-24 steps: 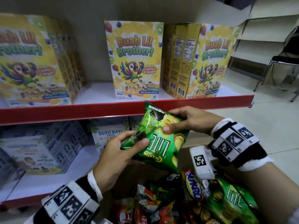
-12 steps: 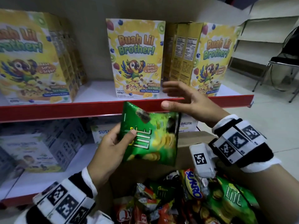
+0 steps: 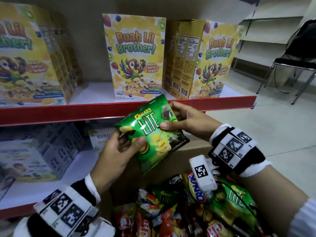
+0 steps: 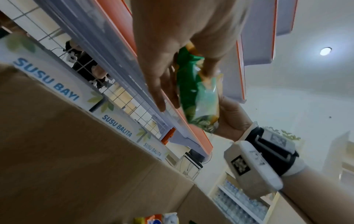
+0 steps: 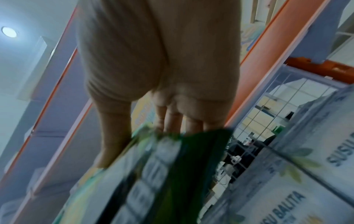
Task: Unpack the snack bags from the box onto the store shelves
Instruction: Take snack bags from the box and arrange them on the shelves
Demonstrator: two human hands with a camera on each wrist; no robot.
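Red-edged shelves carry cereal boxes above, milk cartons below. At centre the green bag hangs in the air over the open box, tilted, top toward 11 o'clock. Left hand pinches its lower left edge; right hand pinches its upper right side. It looks light, puffy, slick and crushable, so the sealed edges seem the safest hold. Only the left wrist view shows the bag edge-on, and the right wrist view its printed back; only the head view shows more bags below.
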